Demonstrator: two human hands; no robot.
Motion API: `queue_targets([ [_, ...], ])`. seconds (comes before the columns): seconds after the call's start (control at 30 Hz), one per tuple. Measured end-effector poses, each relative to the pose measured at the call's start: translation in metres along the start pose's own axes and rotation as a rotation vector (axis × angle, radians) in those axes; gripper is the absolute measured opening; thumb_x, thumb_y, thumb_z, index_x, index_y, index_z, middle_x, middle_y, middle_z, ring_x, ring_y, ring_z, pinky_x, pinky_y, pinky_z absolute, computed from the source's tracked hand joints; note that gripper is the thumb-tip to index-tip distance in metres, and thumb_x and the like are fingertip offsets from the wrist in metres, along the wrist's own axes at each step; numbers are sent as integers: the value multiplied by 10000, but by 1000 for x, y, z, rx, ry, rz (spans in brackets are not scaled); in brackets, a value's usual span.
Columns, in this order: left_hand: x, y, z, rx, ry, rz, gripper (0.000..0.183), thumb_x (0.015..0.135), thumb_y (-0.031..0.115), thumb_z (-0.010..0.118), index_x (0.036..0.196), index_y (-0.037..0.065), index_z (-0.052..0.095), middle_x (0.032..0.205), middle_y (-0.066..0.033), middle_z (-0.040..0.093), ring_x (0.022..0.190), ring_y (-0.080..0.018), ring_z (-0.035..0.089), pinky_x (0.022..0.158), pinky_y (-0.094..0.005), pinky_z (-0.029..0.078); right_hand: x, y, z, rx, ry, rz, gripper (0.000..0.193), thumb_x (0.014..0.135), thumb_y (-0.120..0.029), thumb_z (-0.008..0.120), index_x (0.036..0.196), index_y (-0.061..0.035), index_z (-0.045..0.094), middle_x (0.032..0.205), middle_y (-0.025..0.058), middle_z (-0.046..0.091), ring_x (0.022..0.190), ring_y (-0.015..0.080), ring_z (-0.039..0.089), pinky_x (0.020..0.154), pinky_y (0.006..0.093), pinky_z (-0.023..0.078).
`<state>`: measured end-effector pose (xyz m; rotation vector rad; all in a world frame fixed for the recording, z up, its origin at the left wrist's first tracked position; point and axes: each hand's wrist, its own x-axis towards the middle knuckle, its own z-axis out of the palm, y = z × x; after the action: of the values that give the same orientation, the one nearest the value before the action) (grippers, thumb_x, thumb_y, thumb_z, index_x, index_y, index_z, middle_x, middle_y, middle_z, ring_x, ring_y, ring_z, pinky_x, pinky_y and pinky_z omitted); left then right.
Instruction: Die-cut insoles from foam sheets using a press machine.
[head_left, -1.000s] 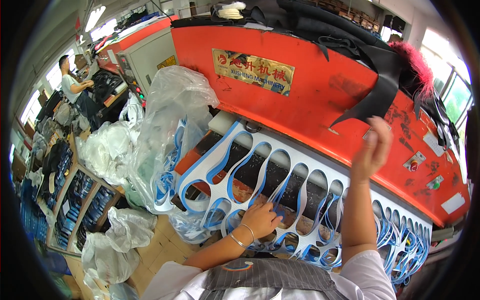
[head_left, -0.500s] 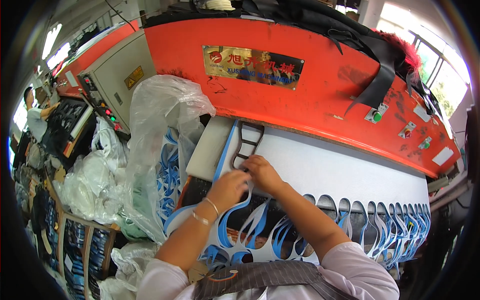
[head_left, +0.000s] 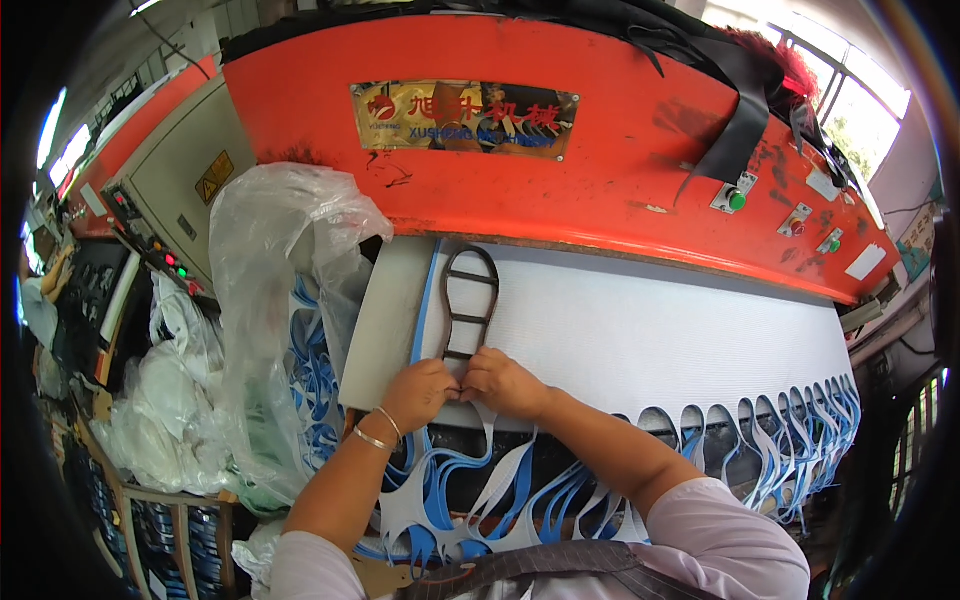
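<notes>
A sole-shaped cutting die [head_left: 486, 321], a dark metal outline with crossbars, lies on a white ribbed sheet [head_left: 640, 310] with blue layers at its edge. It sits close to the sheet's left edge, its rounded toe end away from me. My left hand [head_left: 420, 392] is closed at the near end of the die, from the left side. My right hand [head_left: 502, 384] pinches the same end from the right, the two hands almost touching. Fingers of both hands hide the die's heel end. Below them hang blue-and-white cut-out strips [head_left: 500, 490] of sheet.
Behind the sheet stands a red press beam [head_left: 640, 130] with a green button [head_left: 737, 201] at its right. Translucent plastic bags [head_left: 265, 240] and a grey control cabinet [head_left: 180, 170] are at the left. A wooden rack [head_left: 180, 540] stands at lower left. Another person [head_left: 40, 310] works at far left.
The die has come round from a slant to lie nearly straight along the sheet's left edge. Both hands have drawn together at its near end. The whole view has shifted.
</notes>
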<state>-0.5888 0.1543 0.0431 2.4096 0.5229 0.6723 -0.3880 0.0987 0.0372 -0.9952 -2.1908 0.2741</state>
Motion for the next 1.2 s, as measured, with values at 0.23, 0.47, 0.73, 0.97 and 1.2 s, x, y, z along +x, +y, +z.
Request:
queue_targets([
  [0.23, 5, 3, -1, -126, 57, -67, 19, 747, 48, 685, 763, 42, 677, 767, -74, 589, 718, -244, 579, 661, -340, 482, 2, 9, -1, 96, 35, -31, 132, 700, -122, 725, 751, -53, 624, 754, 79, 557, 786, 278, 517, 716, 379, 426],
  [0.47, 40, 8, -35, -175, 233, -30, 132, 745, 76, 747, 839, 42, 660, 798, -76, 606, 692, -192, 551, 660, -287, 463, 39, 13, -37, 295, 338, 78, 129, 753, -139, 714, 789, -54, 623, 806, 96, 568, 812, 305, 538, 720, 384, 434],
  [0.73, -21, 19, 24, -143, 377, -441, 572, 775, 128, 757, 1272, 36, 489, 1010, -119, 627, 768, -198, 596, 697, -302, 488, 62, -18, -56, -104, 113, 720, 517, 819, -471, 668, 1044, -6, 646, 1119, 191, 598, 1046, 358, 544, 870, 407, 492],
  [0.97, -30, 8, 27, -115, 410, -374, 332, 775, 65, 731, 1051, 10, 556, 914, -96, 622, 739, -166, 608, 686, -275, 505, 86, -3, -15, -146, -88, 1190, 683, 732, -444, 688, 1212, 17, 535, 1173, 257, 509, 1088, 374, 541, 863, 378, 505],
  [1.2, -9, -8, 3, -124, 102, -419, 418, 752, 183, 770, 1097, 4, 616, 937, -119, 626, 754, -189, 627, 702, -290, 524, -16, -10, -128, 992, 125, 1043, 694, 704, -283, 655, 1293, 42, 482, 1100, 145, 598, 987, 201, 584, 855, 297, 467],
])
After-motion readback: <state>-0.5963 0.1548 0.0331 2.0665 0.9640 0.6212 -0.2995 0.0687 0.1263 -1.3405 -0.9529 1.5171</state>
